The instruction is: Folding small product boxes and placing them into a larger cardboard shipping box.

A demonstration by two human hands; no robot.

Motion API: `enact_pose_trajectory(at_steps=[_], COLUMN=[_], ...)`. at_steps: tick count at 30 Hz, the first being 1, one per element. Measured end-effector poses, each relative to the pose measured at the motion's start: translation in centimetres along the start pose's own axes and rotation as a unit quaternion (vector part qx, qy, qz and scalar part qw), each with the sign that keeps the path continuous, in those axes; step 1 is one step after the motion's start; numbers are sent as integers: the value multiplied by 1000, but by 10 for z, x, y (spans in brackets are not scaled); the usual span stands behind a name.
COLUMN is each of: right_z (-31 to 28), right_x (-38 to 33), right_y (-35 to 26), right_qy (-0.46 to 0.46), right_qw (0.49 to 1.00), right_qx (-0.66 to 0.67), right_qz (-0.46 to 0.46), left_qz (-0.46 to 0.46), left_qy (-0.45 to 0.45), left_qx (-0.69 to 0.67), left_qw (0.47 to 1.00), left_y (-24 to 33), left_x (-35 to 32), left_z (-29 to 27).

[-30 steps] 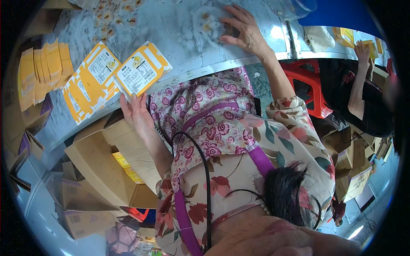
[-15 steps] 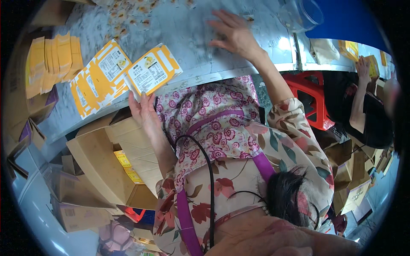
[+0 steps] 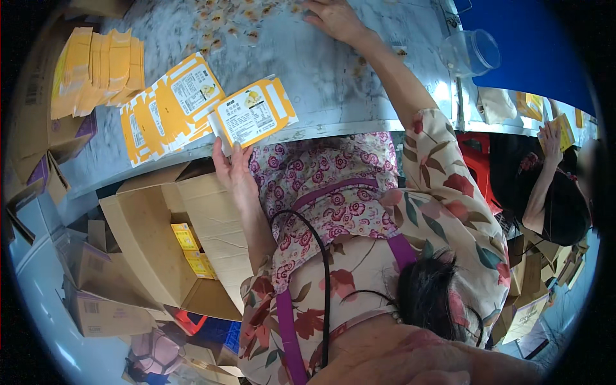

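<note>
My left hand [image 3: 237, 174] pinches the near edge of a flat yellow-and-white carton [image 3: 251, 110] at the table's front edge. Under and beside that carton, several more flat yellow cartons [image 3: 168, 106] lie fanned out to the left. My right hand [image 3: 335, 20] is stretched far across the table, its fingers apart beside scattered small clear packets [image 3: 253, 35] with brownish contents. Nothing shows in its grip.
Stacks of folded yellow cartons [image 3: 96, 67] stand at the left. A clear plastic jar [image 3: 471, 52] lies at the right. Below the table, an open cardboard box [image 3: 144, 237] holds yellow boxes [image 3: 192, 251]. A co-worker's hand [image 3: 550, 140] holds a yellow box at far right.
My right hand has moved farther across the table toward the small packets. My left hand keeps its hold on the carton. The whole view has shifted slightly.
</note>
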State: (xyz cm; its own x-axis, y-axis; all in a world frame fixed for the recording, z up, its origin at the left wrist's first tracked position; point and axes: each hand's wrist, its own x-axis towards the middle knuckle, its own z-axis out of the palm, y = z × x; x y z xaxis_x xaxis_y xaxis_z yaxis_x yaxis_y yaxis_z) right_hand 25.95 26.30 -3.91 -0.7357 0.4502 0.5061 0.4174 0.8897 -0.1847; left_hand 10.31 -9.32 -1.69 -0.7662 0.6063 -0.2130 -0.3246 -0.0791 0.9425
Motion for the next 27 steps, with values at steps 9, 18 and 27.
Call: enact_pose_trajectory(at_steps=[9, 18, 27], right_z=[-45, -3, -1], right_x=[-2, 11, 19], right_y=[-25, 3, -11], right_qy=[-25, -44, -57], right_qw=[973, 979, 976], right_qx=[218, 176, 208], right_qz=[73, 90, -6], left_qz=[10, -2, -13], left_qy=[9, -4, -12], left_qx=[3, -5, 33], left_qw=[1000, 1000, 999], left_y=[1, -2, 3], left_x=[-2, -2, -4], left_z=[2, 0, -6])
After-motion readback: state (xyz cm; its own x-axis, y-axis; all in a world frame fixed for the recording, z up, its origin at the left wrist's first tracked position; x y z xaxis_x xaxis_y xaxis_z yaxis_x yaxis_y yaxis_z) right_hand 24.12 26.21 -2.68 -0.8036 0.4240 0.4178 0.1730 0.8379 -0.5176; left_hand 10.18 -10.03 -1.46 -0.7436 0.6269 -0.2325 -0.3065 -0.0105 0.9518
